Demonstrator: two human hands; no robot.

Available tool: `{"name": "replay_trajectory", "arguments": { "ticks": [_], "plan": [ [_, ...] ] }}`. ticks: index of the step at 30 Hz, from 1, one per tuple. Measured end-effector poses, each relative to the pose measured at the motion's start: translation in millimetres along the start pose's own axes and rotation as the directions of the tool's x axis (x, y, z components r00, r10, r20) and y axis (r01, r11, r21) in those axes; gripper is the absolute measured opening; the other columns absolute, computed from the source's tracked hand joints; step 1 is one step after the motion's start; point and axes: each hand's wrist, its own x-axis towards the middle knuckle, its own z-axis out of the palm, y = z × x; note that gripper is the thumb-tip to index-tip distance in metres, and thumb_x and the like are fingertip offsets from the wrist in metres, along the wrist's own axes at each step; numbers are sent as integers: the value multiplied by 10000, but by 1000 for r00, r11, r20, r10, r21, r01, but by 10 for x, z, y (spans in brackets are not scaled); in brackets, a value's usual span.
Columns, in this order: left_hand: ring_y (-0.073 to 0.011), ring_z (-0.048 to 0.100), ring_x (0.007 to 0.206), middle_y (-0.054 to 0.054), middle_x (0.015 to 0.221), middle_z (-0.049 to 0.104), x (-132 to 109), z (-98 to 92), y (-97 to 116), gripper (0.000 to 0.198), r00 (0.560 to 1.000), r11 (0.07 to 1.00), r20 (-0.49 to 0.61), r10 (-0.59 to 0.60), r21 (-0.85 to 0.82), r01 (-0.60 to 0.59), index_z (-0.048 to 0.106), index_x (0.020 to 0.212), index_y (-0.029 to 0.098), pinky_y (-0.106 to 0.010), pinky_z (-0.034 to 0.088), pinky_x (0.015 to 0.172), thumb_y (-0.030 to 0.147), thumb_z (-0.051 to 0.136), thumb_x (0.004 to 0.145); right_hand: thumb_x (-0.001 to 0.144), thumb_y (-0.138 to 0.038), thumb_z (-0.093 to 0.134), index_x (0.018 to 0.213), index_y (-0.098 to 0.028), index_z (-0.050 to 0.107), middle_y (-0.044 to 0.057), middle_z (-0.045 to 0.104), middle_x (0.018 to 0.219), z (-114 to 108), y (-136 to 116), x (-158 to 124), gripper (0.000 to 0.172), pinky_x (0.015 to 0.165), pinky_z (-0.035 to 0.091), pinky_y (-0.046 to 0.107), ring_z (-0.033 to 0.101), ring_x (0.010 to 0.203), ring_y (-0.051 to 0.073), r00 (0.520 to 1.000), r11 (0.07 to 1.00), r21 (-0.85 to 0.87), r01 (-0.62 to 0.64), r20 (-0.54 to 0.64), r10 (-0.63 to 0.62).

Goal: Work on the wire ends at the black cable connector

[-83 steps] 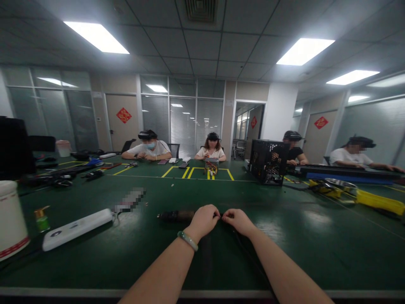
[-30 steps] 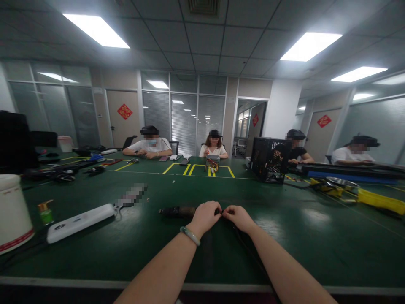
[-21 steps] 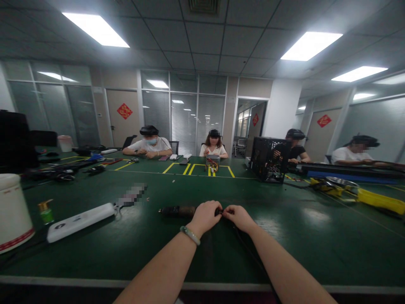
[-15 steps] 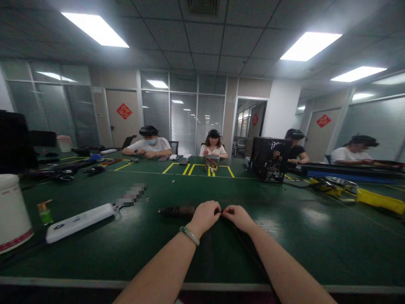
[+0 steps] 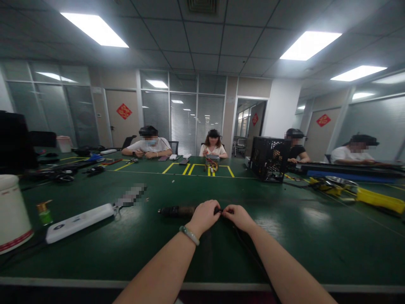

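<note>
My left hand (image 5: pixel 205 216), with a pale green bangle at its wrist, rests on the green table (image 5: pixel 152 249) with its fingers curled shut. My right hand (image 5: pixel 238 216) sits right beside it, fingers pinched. Between the two sets of fingertips there is a small dark piece that I cannot make out. A dark cylindrical tool (image 5: pixel 176 210) lies on the table just left of my left hand. A thin black cable (image 5: pixel 245 247) runs from my right hand back toward the table's near edge.
A white power strip (image 5: pixel 79 221), a small green bottle (image 5: pixel 44 213) and a white container (image 5: pixel 11 213) stand at the left. A black perforated case (image 5: pixel 268 159) and yellow tools (image 5: pixel 378 200) lie at the right. Several people sit at the far side.
My hands have stayed together at the same spot, with only slight finger movement. The camera view has tilted down a little since the earliest frame.
</note>
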Motion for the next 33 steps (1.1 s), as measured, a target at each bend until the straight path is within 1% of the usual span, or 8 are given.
{"name": "replay_trajectory", "arguments": {
  "ticks": [5, 8, 12, 16, 18, 22, 29, 33],
  "plan": [
    [-174, 554, 908, -26, 951, 612, 10, 8, -3, 128, 999, 999, 24, 34, 11, -34, 604, 899, 216, -300, 416, 826, 265, 508, 831, 785, -350, 588, 807, -174, 699, 24, 686, 744, -3, -36, -4, 209, 608, 405, 236, 594, 672, 152, 1000, 1000, -14, -14, -1, 14],
    [-172, 549, 926, -22, 959, 610, 8, 10, -6, 127, 998, 998, 23, 57, 12, -57, 606, 902, 223, -299, 412, 843, 259, 505, 835, 783, -351, 585, 804, -169, 699, 26, 686, 743, -4, -48, -6, 215, 602, 405, 235, 593, 674, 153, 1000, 1000, -12, -24, -2, 24],
    [-173, 553, 922, -25, 974, 601, 2, 15, -17, 150, 1000, 1000, 1, 27, 0, -27, 588, 943, 221, -295, 423, 820, 294, 527, 828, 787, -361, 578, 817, -170, 696, 26, 689, 761, -4, -36, -7, 226, 620, 417, 235, 598, 694, 156, 1000, 1000, 5, -15, 2, 15],
    [-174, 557, 890, -26, 936, 603, 12, 36, -39, 122, 1000, 1000, -19, 17, -17, -17, 586, 899, 210, -292, 425, 794, 288, 532, 821, 783, -358, 584, 811, -167, 691, 26, 683, 749, 6, -11, -1, 220, 625, 420, 235, 595, 687, 155, 1000, 1000, -1, -4, -15, 4],
    [-176, 556, 889, -31, 930, 604, 17, 45, -45, 119, 1000, 999, -14, 19, -28, -19, 595, 881, 207, -291, 421, 796, 283, 523, 824, 782, -353, 586, 808, -163, 690, 28, 681, 743, 11, -7, 1, 218, 629, 423, 236, 591, 683, 154, 1000, 1000, -6, -8, -25, 8],
    [-176, 554, 898, -34, 944, 607, 19, 43, -44, 145, 1000, 999, 8, 3, -45, -3, 609, 885, 209, -293, 416, 811, 295, 504, 834, 785, -350, 583, 819, -164, 696, 30, 685, 752, 7, -26, -6, 220, 628, 425, 237, 593, 683, 155, 1000, 1000, -2, -20, -8, 20],
    [-179, 555, 939, -41, 992, 618, 5, -19, 3, 205, 998, 999, 58, -30, -41, 33, 622, 930, 207, -305, 422, 852, 309, 458, 862, 785, -357, 590, 816, -166, 695, 29, 688, 759, -16, -61, -20, 220, 629, 421, 236, 597, 686, 152, 1000, 1000, -1, -17, -9, 17],
    [-178, 558, 927, -43, 986, 621, 3, -35, 22, 206, 998, 999, 50, -32, -17, 33, 621, 924, 205, -308, 428, 846, 301, 449, 862, 787, -362, 588, 825, -164, 695, 27, 687, 760, -13, -65, -21, 228, 641, 423, 239, 595, 686, 151, 1000, 1000, -13, -26, -9, 26]
  ]
}}
